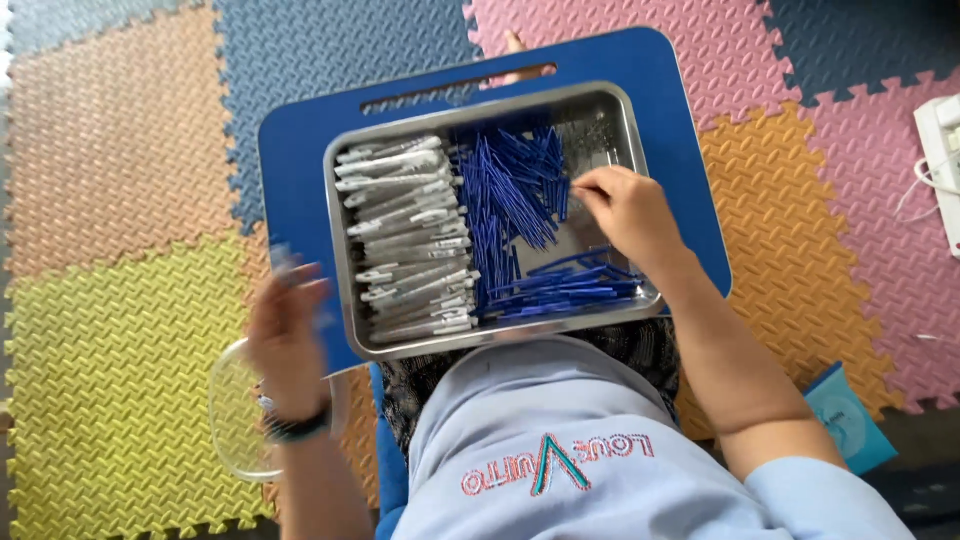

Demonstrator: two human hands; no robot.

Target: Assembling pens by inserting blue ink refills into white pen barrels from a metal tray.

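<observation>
- A person sits on the floor with a blue lap board (300,150) as a worktop across the knees. A metal tray (612,100) sits on it, mid-frame.
- The left part of the tray is packed with white pen bodies (405,235). Thin blue sticks (505,190) lie heaped in the middle, with a second bundle along the tray's lower right edge.
- The right hand (625,210) is in the tray's right half. Its fingertips are bunched together on the right fringe of the blue sticks, pinching at one or a few of them.
- The left hand (288,325) is off the tray at the frame's lower left, above a clear plastic tub (232,420). It is smeared by motion, so I cannot tell whether it is spread or holding something.
- To my eye the step in hand is picking a blue stick out of the heap.
- The sticks are thin and tangled, so lifting one cleanly calls for a fine fingertip pinch and a straight pull clear of its neighbours.
- Coloured foam mats (120,140) cover the floor around, and a white power strip (942,150) lies at the right edge.
</observation>
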